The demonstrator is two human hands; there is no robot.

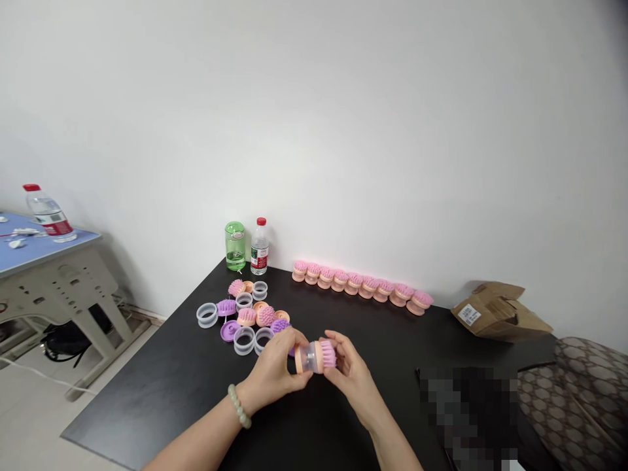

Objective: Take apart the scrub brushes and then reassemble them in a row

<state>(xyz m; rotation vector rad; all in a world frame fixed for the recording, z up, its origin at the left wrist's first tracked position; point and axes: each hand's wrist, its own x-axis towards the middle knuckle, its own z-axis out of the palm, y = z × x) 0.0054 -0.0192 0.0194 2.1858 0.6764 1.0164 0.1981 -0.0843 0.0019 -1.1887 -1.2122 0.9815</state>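
Both of my hands grip one scalp massage brush [311, 357], held sideways above the black table. It has a peach base, a clear ring in the middle and pink bristles. My left hand [277, 365] is closed around the peach base end, and my right hand [349, 367] pinches the bristle end. Left of my hands lie loose brush parts: clear plastic rings [244, 341], pink bristle heads [265, 316], purple bristle heads [226, 307] and a purple cap [229, 331]. Some parts behind my left hand are partly hidden.
Several pink-and-peach brushes [354, 283] stand in a row along the wall. A green bottle [235, 247] and a water bottle [260, 247] stand at the back left corner. A brown paper bag [500, 311] lies right, near a patterned bag [583, 386]. A blue-topped desk [29, 252] is left.
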